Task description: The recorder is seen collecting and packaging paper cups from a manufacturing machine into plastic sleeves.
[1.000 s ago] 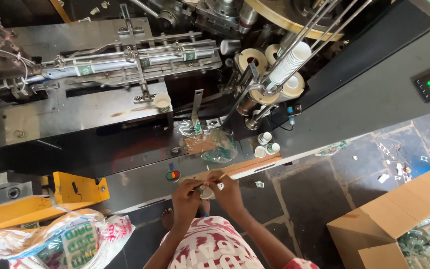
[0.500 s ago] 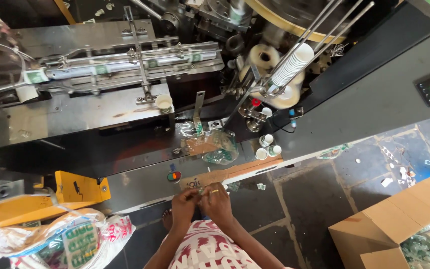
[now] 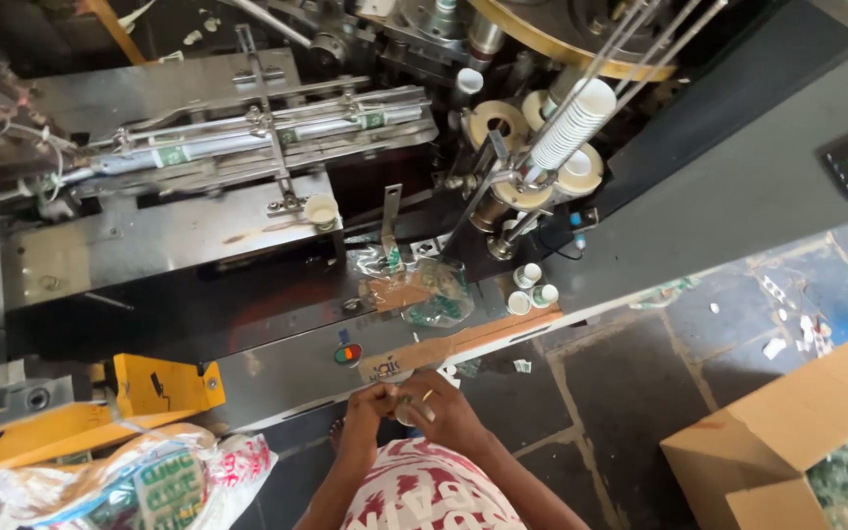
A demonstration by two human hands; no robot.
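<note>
Both hands working a small paper cup at the machine's front edge.
Left hand (image 3: 365,414) and right hand (image 3: 441,410) pinch the cup (image 3: 406,412) together below the machine (image 3: 277,363); inspection seems underway; next needs a gentle grip.

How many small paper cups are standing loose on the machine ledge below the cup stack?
3: one cup nearer the stack, two cups side by side just below it on the ledge. More may be hidden behind machine parts.

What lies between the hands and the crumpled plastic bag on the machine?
In the head view, a brown cardboard strip lies between the hands and the plastic bag.
</note>
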